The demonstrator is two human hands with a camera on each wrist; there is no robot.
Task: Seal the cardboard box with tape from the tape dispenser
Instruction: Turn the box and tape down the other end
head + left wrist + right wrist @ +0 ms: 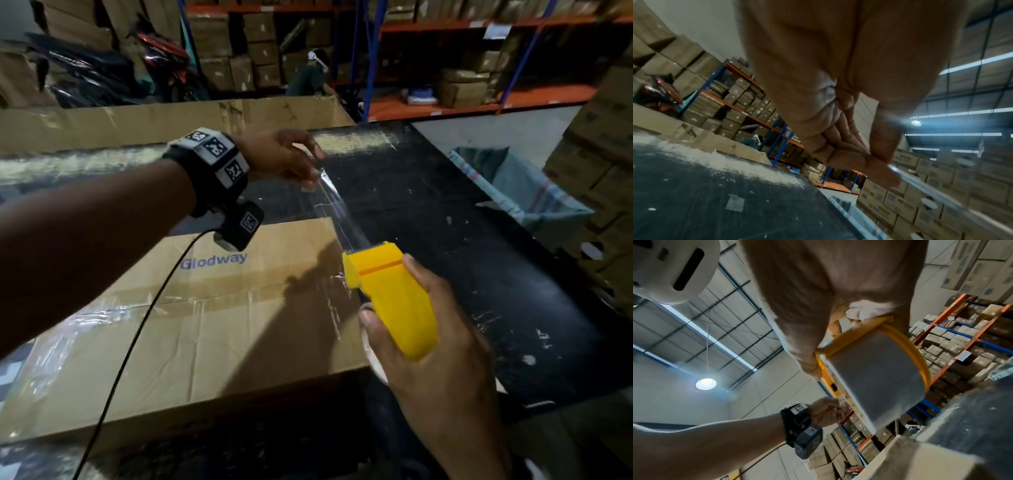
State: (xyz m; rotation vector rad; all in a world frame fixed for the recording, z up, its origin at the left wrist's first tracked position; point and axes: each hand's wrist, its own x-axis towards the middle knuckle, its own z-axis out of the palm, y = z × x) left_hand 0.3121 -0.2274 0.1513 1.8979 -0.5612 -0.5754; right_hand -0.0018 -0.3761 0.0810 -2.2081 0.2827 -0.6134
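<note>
Pinched between the thumb and fingertips of the left hand [279,156] is the free end of a strip of clear tape [337,209], which is stretched taut down to the yellow tape dispenser [390,298]. On the left wrist a black band with square black-and-white coded markers is worn, and a black cable is seen hanging from it across the box. Below both hands the cardboard box [205,329] is laid flat on a dark, scuffed table [479,274]; the blue word "Glodway" is printed on its top, and shiny tape is already laid along the centre seam. Further right, the dispenser is grasped by the right hand [431,356], the fingers being wrapped over its body just past the box's right edge. From the right wrist view the tape roll [875,376] is seen seated inside the yellow frame, though the printing on its core cannot be read. In the left wrist view most of the picture is filled by the palm, and the tape is shown only as a blurred pale streak, possibly twisted. Labels on the shelved cartons behind are too small to be made out.
</note>
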